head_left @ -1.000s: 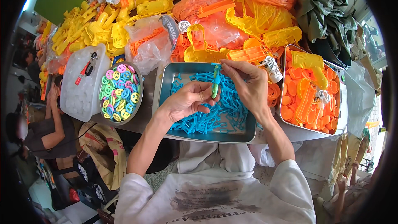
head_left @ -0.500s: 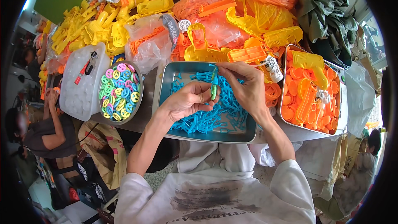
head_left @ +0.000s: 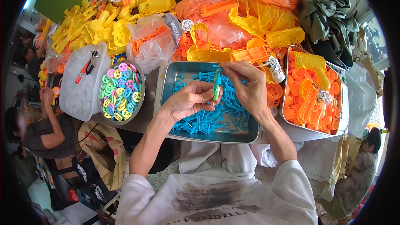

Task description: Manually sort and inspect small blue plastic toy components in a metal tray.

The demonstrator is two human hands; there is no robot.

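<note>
My left hand (head_left: 192, 100) is closed, pinching a small green wheel (head_left: 216, 93) between thumb and fingers. A slim blue plastic piece (head_left: 217, 74) stands upright just above the wheel and meets it; whether the two are joined I cannot tell. With thumb and forefinger, my right hand (head_left: 248, 85) grips the upper part of this blue piece. Both hands are over a metal tray (head_left: 210, 138), which holds a heap of similar blue plastic pieces (head_left: 198, 118).
Left of the tray are a metal bowl (head_left: 143, 86) of colourful wheels and a white tub (head_left: 66, 113) with a red-handled tool (head_left: 83, 74). A tray (head_left: 308, 129) of orange parts stands right. Yellow housings (head_left: 100, 29) pile up behind. A co-worker (head_left: 50, 135) sits far left.
The green wheel and blue piece have shifted slightly right and turned a little, showing more of the wheel's face. Both my hands keep their grip. The co-worker's hands at left have moved.
</note>
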